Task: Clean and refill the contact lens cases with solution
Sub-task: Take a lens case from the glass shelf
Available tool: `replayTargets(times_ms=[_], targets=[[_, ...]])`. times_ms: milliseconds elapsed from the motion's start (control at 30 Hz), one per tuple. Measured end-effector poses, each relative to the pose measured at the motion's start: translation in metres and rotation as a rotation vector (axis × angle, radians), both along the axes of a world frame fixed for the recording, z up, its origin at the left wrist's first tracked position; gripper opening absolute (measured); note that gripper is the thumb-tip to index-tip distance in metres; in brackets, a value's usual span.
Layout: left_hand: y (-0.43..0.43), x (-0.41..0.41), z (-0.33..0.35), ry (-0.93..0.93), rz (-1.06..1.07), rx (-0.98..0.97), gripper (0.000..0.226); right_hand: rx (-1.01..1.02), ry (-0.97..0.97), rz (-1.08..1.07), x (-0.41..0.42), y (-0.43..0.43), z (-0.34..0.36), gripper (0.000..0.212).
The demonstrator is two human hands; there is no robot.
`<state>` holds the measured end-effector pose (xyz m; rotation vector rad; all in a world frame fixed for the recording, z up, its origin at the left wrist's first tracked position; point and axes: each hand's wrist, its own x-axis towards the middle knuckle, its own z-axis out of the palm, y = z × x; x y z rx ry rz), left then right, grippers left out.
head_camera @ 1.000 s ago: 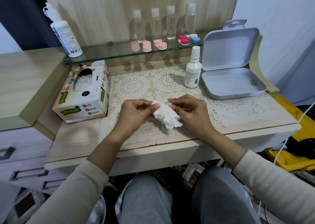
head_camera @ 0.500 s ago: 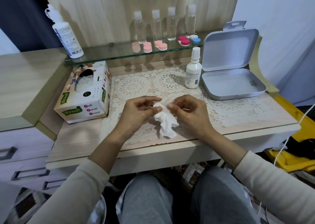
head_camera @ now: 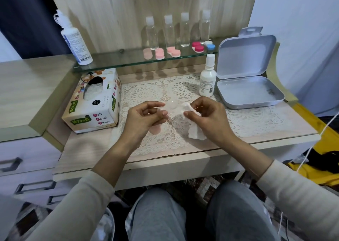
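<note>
Wiping stage: my left hand (head_camera: 145,117) pinches the clear case (head_camera: 169,107), right hand (head_camera: 211,119) pinches tissue (head_camera: 196,132); refill not yet done, I judge.

The lens case (head_camera: 171,106) is clear, tissue (head_camera: 196,133) white, doily (head_camera: 146,94) white lace.

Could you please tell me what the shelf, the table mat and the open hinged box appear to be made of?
The shelf looks like clear glass: see-through, greenish edge, reflections. The table mat appears to be cream lace, cotton or perhaps vinyl: openwork rounds showing wood beneath. The open hinged box is matte pale grey with rounded corners, painted tin or plastic; I cannot tell which.
</note>
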<state>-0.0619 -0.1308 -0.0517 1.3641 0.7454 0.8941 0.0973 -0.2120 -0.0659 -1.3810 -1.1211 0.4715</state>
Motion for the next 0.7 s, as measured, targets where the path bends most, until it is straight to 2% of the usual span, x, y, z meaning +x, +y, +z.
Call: replayTargets(times_ms=[233,333,467,567,700], targets=[[-0.001,-0.001,-0.002,0.003,-0.022,-0.057,0.019,-0.031,0.052,0.089,0.006,0.004,0.007,0.016],[-0.003,0.000,-0.003,0.019,-0.060,-0.062,0.020,-0.057,-0.021,0.089,0.004,0.009,0.007,0.022],[-0.007,0.002,-0.006,0.067,-0.074,-0.056,0.020,-0.138,-0.023,0.107,0.004,0.009,0.005,0.028],[-0.008,0.004,-0.008,0.105,-0.078,-0.024,0.020,-0.170,-0.087,0.078,0.001,0.010,0.000,0.026],[-0.008,0.006,-0.010,0.123,-0.080,0.003,0.022,-0.172,-0.060,0.011,-0.003,0.012,-0.004,0.026]])
